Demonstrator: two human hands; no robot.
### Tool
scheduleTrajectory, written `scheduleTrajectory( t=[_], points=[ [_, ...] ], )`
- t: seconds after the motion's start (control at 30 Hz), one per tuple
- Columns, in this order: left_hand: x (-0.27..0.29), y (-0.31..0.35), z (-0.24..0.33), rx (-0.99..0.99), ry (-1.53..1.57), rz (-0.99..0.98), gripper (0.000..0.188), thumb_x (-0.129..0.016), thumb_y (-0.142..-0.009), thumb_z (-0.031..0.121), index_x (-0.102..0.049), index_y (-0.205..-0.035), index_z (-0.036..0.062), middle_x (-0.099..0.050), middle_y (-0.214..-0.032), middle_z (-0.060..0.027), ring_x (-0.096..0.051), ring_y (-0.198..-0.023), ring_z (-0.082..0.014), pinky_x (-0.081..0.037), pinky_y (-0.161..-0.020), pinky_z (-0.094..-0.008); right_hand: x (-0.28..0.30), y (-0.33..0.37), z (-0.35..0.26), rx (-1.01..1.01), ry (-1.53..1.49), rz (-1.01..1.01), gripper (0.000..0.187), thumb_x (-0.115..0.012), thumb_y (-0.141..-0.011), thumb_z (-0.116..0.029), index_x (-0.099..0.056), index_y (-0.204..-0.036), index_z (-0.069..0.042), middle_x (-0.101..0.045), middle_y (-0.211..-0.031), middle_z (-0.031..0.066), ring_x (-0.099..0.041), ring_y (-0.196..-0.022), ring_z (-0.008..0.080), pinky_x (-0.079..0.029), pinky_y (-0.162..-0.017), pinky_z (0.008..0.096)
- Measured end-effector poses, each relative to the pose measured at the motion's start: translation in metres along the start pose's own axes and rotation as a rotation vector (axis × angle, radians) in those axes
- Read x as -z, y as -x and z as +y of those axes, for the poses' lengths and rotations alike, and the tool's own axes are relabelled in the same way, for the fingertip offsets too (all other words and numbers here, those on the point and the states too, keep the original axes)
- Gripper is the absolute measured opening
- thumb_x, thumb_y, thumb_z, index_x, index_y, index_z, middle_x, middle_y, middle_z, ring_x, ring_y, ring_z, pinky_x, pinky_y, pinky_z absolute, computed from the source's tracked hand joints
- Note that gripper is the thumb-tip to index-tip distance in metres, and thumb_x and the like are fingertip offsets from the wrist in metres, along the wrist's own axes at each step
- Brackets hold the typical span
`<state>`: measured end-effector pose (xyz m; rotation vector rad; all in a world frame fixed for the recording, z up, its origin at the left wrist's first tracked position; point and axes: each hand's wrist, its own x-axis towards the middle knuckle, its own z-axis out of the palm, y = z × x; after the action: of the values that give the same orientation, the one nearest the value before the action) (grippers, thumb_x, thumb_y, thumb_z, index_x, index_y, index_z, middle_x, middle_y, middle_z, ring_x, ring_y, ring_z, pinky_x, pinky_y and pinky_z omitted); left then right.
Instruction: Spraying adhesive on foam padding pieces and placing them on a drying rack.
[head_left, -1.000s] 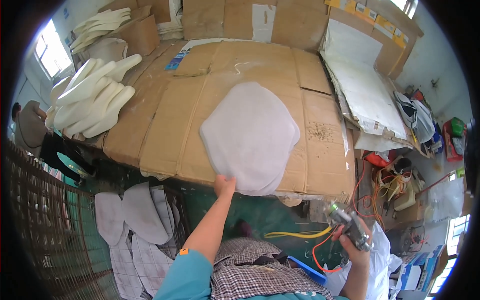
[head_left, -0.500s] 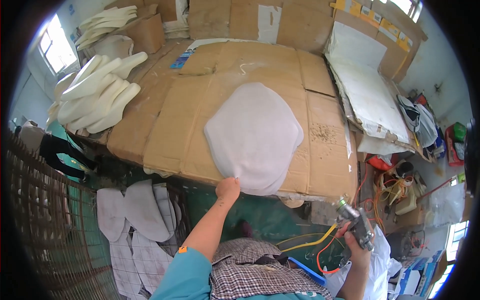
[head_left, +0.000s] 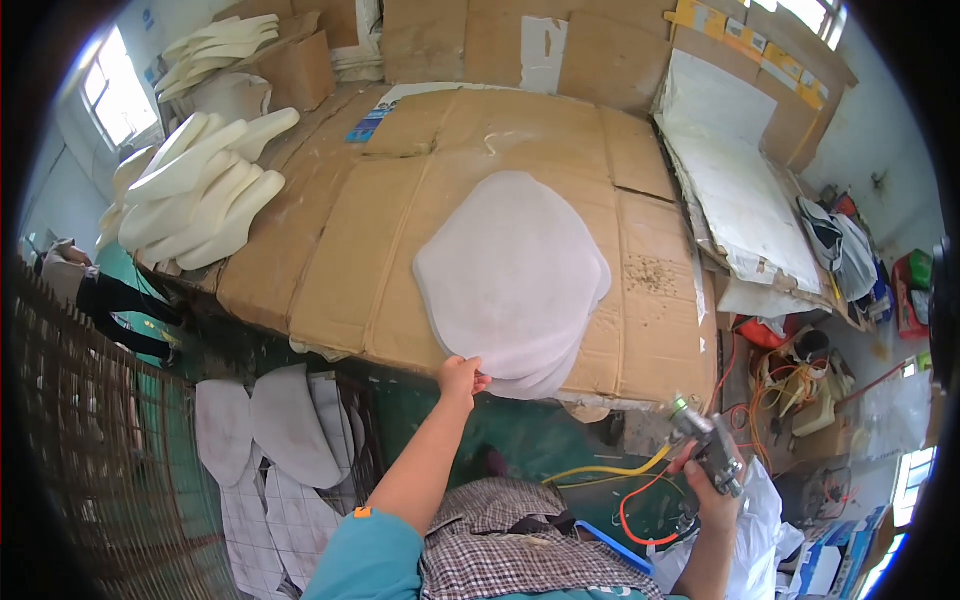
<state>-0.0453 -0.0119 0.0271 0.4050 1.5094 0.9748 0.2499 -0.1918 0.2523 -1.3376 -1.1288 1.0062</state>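
A pale grey, rounded pad lies on the cardboard-covered table, its near end at the table's front edge. My left hand pinches the pad's near left edge between thumb and fingers. In my right hand, a metal spray gun is held up to the right of the table's front edge, with its nozzle pointing up and left. A yellow hose and an orange hose hang by the gun.
Cream foam pieces are stacked on the table's left. Grey pads lie on a wire rack at lower left. A white-covered board stands to the right. Another person is at far left. A white plastic bag hangs at lower right.
The left hand's fingers have shifted slightly right and now show gripping the pad's edge. The spray gun has tilted a little, and its orange hose has swung left.
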Motion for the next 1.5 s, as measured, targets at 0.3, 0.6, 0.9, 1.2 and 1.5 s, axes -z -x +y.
scheduleTrajectory(
  t=[0.3,0.6,0.9,1.2,1.5],
  points=[
    [-0.005,-0.014,-0.011,0.085,0.261,-0.052,0.019,-0.060,-0.076,0.009,-0.048,-0.091,0.0047,-0.056,-0.086,-0.0092,-0.059,-0.075,-0.0226,-0.049,-0.059,-0.0360,-0.010,-0.014,0.000,0.034,0.026,0.022,0.044,-0.059,-0.075,-0.001,-0.046,-0.116,0.006,-0.057,-0.079,0.0065,-0.057,-0.069,0.0142,-0.048,-0.066,0.0260],
    [-0.018,-0.025,-0.015,0.092,0.553,-0.226,0.037,-0.058,-0.076,0.002,-0.047,-0.111,0.0059,-0.053,-0.106,-0.0100,-0.056,-0.091,-0.0259,-0.050,-0.069,-0.0405,0.006,0.016,-0.005,-0.112,0.036,0.080,0.036,-0.065,-0.075,-0.012,-0.051,-0.104,0.003,-0.058,-0.077,0.0076,-0.059,-0.069,0.0171,-0.049,-0.066,0.0289],
    [0.088,0.102,0.176,-0.597,0.977,-0.523,0.043,-0.046,-0.085,0.017,-0.042,-0.120,-0.0062,-0.049,-0.121,-0.0182,-0.047,-0.111,-0.0342,-0.034,-0.098,-0.0485,0.010,0.037,-0.012,-0.058,-0.138,0.017,0.046,-0.063,-0.080,-0.017,-0.045,-0.118,0.003,-0.058,-0.084,0.0103,-0.058,-0.077,0.0207,-0.048,-0.073,0.0340],
    [0.199,0.177,0.178,-0.840,0.833,-0.649,0.049,-0.034,-0.090,0.029,-0.037,-0.129,-0.0005,-0.038,-0.133,-0.0165,-0.034,-0.124,-0.0325,-0.022,-0.104,-0.0479,-0.012,0.028,-0.009,-0.019,-0.026,0.148,0.026,-0.062,-0.078,-0.009,-0.053,-0.099,0.003,-0.059,-0.077,0.0082,-0.059,-0.067,0.0156,-0.049,-0.064,0.0287],
    [0.222,0.205,0.171,-0.817,0.850,-0.225,0.039,-0.033,-0.089,0.021,-0.049,-0.116,-0.0009,-0.055,-0.113,-0.0139,-0.054,-0.104,-0.0304,-0.041,-0.091,-0.0469,-0.004,0.065,-0.022,-0.112,0.094,-0.107,0.043,-0.065,-0.075,-0.009,-0.048,-0.112,0.005,-0.058,-0.076,0.0071,-0.058,-0.066,0.0150,-0.049,-0.062,0.0275]
  ],
)
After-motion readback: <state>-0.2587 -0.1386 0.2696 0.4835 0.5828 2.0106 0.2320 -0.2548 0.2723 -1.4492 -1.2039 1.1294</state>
